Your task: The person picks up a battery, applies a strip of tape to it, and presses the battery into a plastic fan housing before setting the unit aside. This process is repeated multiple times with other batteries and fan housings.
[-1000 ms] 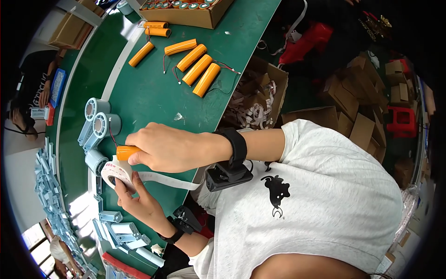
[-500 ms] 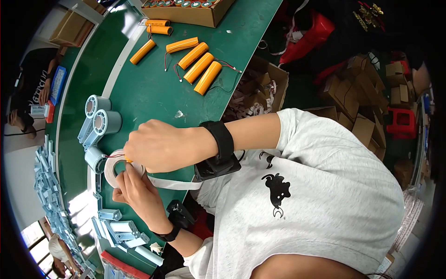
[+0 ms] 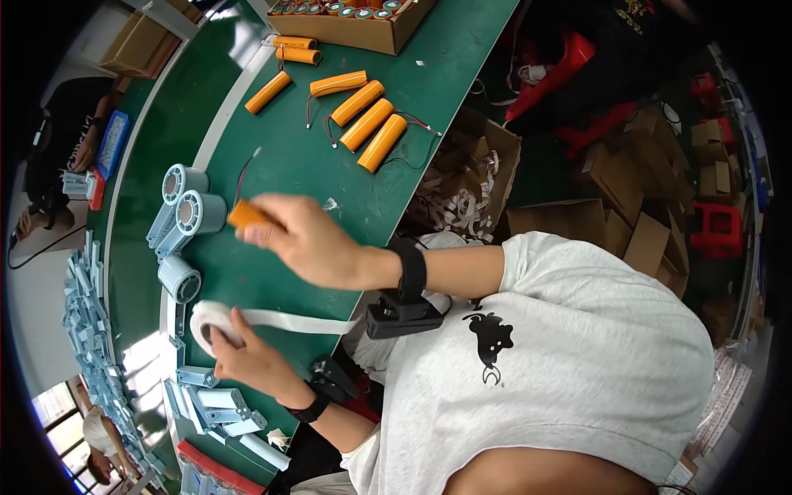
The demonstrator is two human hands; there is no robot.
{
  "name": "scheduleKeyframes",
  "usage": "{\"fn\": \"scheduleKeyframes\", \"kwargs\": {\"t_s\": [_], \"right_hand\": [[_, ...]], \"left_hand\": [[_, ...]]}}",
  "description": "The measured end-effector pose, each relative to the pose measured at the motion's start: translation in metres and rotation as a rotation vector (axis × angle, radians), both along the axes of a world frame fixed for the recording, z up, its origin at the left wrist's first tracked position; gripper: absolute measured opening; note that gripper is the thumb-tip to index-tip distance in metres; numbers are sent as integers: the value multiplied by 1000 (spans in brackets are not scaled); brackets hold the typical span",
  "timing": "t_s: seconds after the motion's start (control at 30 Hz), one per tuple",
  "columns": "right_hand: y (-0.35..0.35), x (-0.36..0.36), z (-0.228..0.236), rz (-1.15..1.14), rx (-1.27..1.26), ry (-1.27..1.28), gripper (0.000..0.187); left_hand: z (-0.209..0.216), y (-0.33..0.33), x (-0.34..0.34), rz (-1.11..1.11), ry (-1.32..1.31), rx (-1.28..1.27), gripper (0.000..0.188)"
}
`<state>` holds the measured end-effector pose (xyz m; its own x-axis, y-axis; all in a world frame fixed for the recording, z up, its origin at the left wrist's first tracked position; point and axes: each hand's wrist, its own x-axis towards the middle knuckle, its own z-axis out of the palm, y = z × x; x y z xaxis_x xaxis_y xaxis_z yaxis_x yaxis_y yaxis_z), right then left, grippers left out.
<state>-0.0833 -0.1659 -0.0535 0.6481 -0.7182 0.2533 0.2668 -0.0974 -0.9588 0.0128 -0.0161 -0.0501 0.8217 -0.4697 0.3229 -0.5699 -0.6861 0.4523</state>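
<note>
In my right hand (image 3: 309,242), slightly blurred by motion, is an orange cylindrical battery (image 3: 245,214), pinched between thumb and fingers. A thin red lead with a small connector rises from its far end, while my hand covers the rest. Nearer me, my left hand (image 3: 252,361) grips a roll of white tape (image 3: 203,332), its thumb on the rim and fingers in the core. A loose white strip (image 3: 301,322) runs from the roll rightward to the bench edge. Beyond my hands lie light-blue fan-like housings (image 3: 202,213) with round heads and handles.
Several orange batteries (image 3: 367,124) with leads lie on the green bench (image 3: 285,173). Behind them stands a cardboard box (image 3: 404,31) of batteries. Light-blue plastic parts (image 3: 223,404) are heaped at the near left. Right of the bench, a carton (image 3: 466,194) holds paper scraps. Co-workers sit across.
My right hand has moved away from the tape roll, bringing the orange battery into clearer sight. My left hand keeps hold of the roll, now tilted and slightly lower. The whole view has shifted a little.
</note>
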Motion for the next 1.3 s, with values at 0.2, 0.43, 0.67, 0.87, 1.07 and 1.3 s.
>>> {"fn": "scheduleKeyframes", "kwargs": {"t_s": [0.2,0.43,0.67,0.87,1.07,1.3], "right_hand": [[-32,1,8,51,132,10,20],[-16,-2,26,302,-503,297,18],[-16,7,14,244,-561,305,22],[9,11,-3,49,123,-85,18],[6,4,5,8,-70,-53,18],[-27,-27,32,271,-403,274,17]], "left_hand": [[-6,-5,-14,-55,13,-52,34],[4,-12,-26,-327,-197,101,36],[2,-16,-8,-524,-388,176,38],[-1,-26,-32,-339,-199,67,38],[16,-25,-38,-340,-201,108,38],[24,-18,-38,-494,-277,189,35]]}}
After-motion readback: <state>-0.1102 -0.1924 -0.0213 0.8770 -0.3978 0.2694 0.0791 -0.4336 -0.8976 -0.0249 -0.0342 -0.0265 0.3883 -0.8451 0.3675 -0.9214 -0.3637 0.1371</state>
